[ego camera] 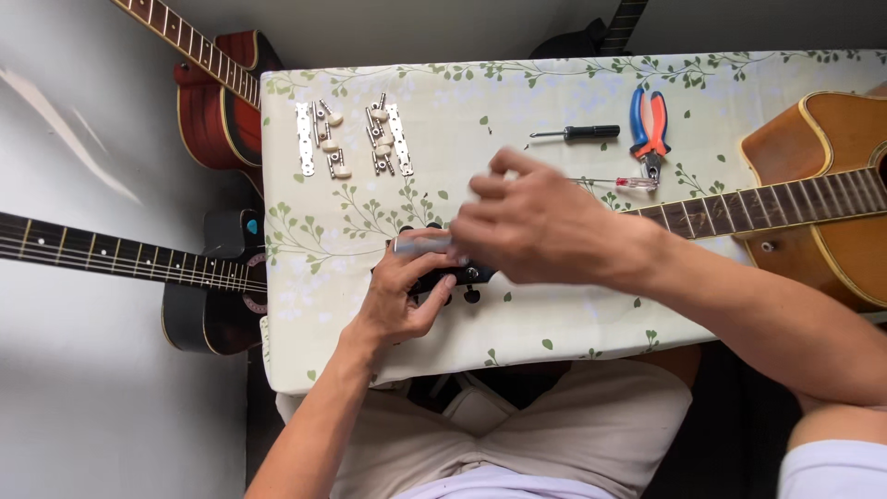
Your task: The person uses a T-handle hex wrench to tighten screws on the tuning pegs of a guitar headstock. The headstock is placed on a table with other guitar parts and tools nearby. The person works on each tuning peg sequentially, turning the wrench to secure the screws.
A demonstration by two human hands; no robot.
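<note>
While left hand (399, 294) pinches headstock (443, 275) at table (554, 323) front edge, keep it pinned flat. Right hand (531, 226), fingers curled, blurred over headstock; what it grips, cannot tell. Work slow, straight. Spare tuners (351, 139), screwdriver (577, 134), pliers (650, 129) lie well apart; avoid sweeping them.

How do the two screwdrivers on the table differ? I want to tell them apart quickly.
The black-handled screwdriver lies farther from the person, fully visible; the clear-handled screwdriver with a red end lies nearer, beside the guitar neck, its tip hidden behind the right hand. The black one looks thicker in the handle; the clear one is slimmer. Both lie roughly sideways on the floral tablecloth, left of the pliers, untouched.
</note>
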